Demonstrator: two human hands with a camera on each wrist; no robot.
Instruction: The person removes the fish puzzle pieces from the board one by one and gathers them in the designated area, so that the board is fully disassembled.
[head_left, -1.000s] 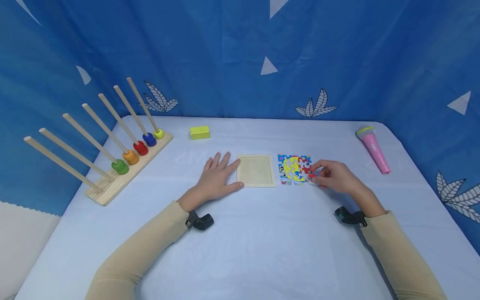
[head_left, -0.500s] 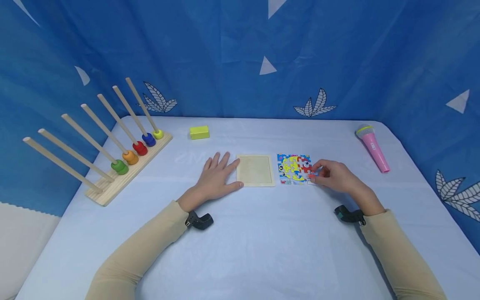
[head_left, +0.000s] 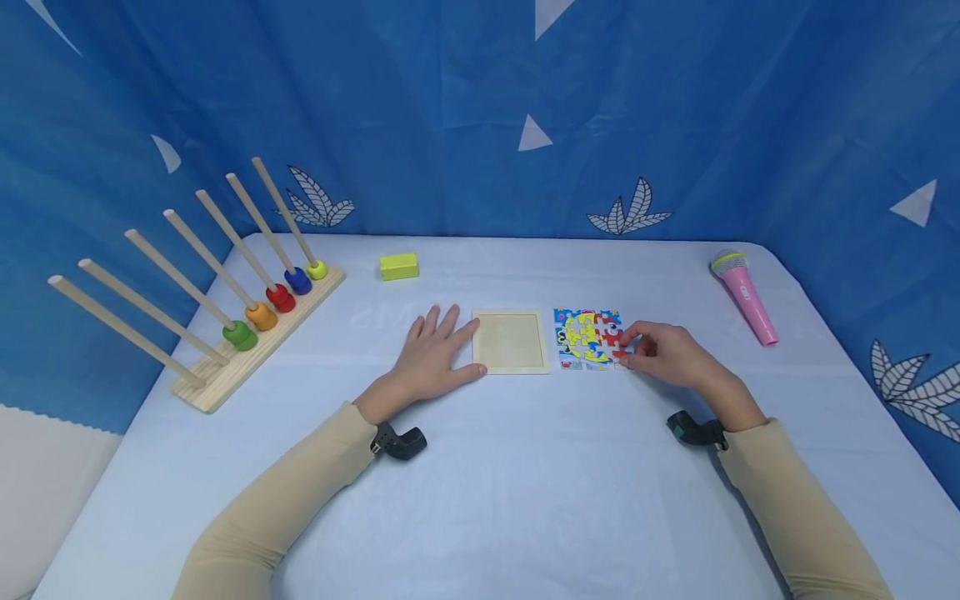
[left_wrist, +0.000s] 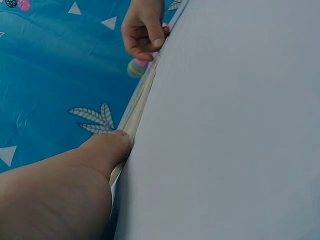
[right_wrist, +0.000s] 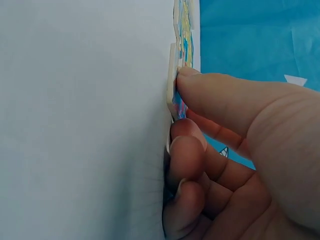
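Observation:
My left hand lies flat with its fingers spread, the tips of thumb and index finger on the left edge of a square wooden puzzle tray. To the right of that tray is a colourful jigsaw puzzle showing a yellow and red picture, its pieces laid side by side on the table. At the lower right corner of the puzzle, my right hand pinches a puzzle piece. The right wrist view shows the thumb on that piece and the other fingers curled; part of it is hidden by the hand.
A wooden peg stand with coloured beads stands on the left. Toward the back lies a yellow-green block. A pink toy microphone is at the right rear of the white-covered table. A blue curtain hangs behind.
The piece at my right fingertips has shifted slightly left, closer against the puzzle's lower right corner. My left hand has stayed in place on the tray's edge.

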